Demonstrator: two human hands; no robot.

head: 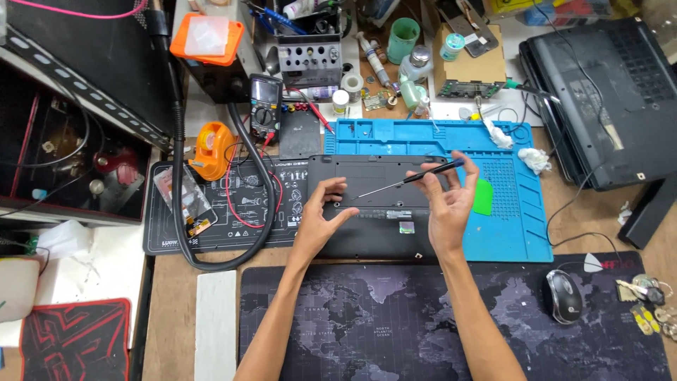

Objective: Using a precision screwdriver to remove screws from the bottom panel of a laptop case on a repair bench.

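black laptop (374,212) lies upside down, bottom cover up, on the tabletop (176,303); everything below is placed relative to it. its far and right parts sit on a blue silicone repair mat (508,233), its left edge overlaps a black printed work mat (233,212), its near edge meets a dark world-map desk mat (395,324).

left hand (321,215) rests on the laptop's left-centre, palm down, fingers bent, fingertips pressed on the cover near a screw spot. holds nothing that i can see.

right hand (448,201) hovers over the laptop's right part, fingers pinched round the dark handle of a thin screwdriver (405,180). the shaft slants down and left, its tip at the cover just beside the left hand's fingers. can't tell if the tip sits in a screw.

right of the laptop: small green plastic piece (483,197) on the blue mat, crumpled white tissues (534,159) further back. far right and back, a second dark laptop (606,99). near right, a black and silver mouse (564,296) on the map mat, keys (649,300) beyond it.

left of the laptop: orange tape dispenser (211,150), thick black hose (176,183) looping over the printed mat, red lead (233,204). behind left, a multimeter (266,106). behind, bottles and a green cup (403,39).
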